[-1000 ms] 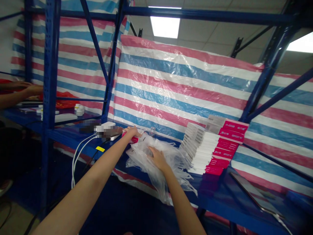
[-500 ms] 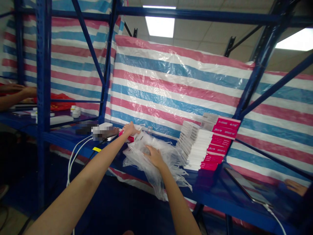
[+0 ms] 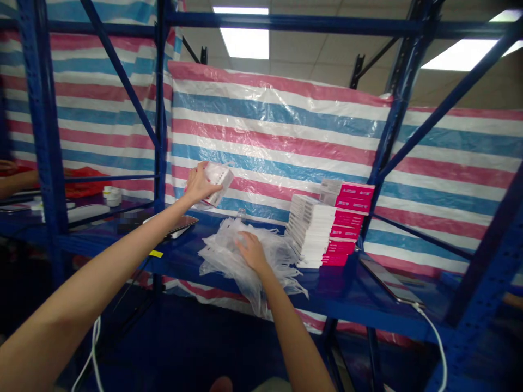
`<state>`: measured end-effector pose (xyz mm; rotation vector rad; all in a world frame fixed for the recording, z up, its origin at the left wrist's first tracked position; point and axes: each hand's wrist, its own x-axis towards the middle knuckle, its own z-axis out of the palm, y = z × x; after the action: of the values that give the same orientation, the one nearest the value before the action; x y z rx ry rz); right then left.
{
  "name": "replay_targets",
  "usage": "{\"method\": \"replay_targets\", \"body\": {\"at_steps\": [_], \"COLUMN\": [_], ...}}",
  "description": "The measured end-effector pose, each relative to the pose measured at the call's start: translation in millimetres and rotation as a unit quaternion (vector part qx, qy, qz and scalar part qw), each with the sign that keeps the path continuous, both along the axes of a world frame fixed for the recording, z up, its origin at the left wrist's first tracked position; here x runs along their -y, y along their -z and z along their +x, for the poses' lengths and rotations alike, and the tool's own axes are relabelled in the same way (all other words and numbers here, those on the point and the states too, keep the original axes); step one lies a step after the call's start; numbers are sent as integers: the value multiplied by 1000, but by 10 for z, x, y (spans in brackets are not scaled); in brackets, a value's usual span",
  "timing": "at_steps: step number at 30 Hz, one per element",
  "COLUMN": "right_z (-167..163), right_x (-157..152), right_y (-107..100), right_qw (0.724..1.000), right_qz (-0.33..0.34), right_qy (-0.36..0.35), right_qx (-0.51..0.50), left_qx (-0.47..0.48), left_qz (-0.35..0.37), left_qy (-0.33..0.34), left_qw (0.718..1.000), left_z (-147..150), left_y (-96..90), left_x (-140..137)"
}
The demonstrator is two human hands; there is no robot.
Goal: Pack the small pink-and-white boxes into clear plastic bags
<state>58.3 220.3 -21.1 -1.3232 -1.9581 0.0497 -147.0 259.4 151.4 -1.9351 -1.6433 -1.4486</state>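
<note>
My left hand point(image 3: 199, 185) is raised above the blue shelf, its fingers closed around a small white and pink box point(image 3: 220, 178). Clear plastic appears to cover part of this box. My right hand point(image 3: 252, 251) lies with outstretched fingers on a loose pile of clear plastic bags point(image 3: 220, 247). To the right of the bags stands a stack of boxes point(image 3: 312, 228), white on one side and bright pink on the other.
A phone point(image 3: 390, 280) with a white cable lies at the right on the blue shelf point(image 3: 327, 299). Dark flat devices point(image 3: 183, 222) lie at the left. Blue metal posts point(image 3: 43, 136) frame the shelf. Another person's arm point(image 3: 18, 182) shows at far left.
My left hand has lifted the box off the shelf, up and away from the bags. My right hand stays on the bags. The whole view has shifted slightly.
</note>
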Motion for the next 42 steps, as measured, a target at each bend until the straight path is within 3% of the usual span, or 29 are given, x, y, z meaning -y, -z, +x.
{"method": "replay_targets", "body": {"at_steps": [3, 6, 8, 10, 12, 15, 19, 22, 24, 27, 29, 36, 40, 42], "right_z": [3, 79, 178, 296, 409, 541, 620, 614, 586, 525, 488, 617, 839, 871], "right_x": [148, 329, 442, 528, 574, 563, 455, 372, 326, 261, 222, 212, 250, 264], "right_y": [-157, -450, -677, -852, -912, -785, -538, -482, -489, -518, -544, -606, -528, -482], "right_qw": [986, 950, 912, 900, 935, 985, 992, 988, 987, 985, 979, 967, 977, 980], "right_qz": [139, 253, 323, 350, 305, 155, 2, -33, -26, 24, 50, 42, 77, 100], "right_qy": [66, 119, 154, 154, 111, 74, 99, 80, 72, 80, 84, 108, 173, 166], "right_qx": [-56, -137, -200, -210, -139, -11, 76, 126, 140, 150, 177, 227, 103, 48], "left_qx": [-46, -143, -203, -250, -287, -322, -301, -249, -217, -256, -307, -310, -289, -271], "left_qz": [16, 44, 45, 26, 1, -54, -178, -223, -189, -114, -99, -112, -119, -135], "left_qy": [64, 135, 163, 182, 204, 264, 371, 416, 397, 264, 194, 160, 140, 166], "left_qw": [997, 979, 964, 951, 936, 907, 860, 846, 871, 923, 927, 931, 939, 939], "left_z": [168, 410, 587, 753, 891, 1003, 939, 824, 771, 760, 789, 676, 384, 324], "left_y": [-56, -28, 56, 207, 418, 769, 1044, 1041, 1011, 1026, 1071, 1072, 1018, 1010], "left_x": [237, 481, 612, 689, 702, 616, 418, 327, 304, 291, 280, 335, 465, 507]}}
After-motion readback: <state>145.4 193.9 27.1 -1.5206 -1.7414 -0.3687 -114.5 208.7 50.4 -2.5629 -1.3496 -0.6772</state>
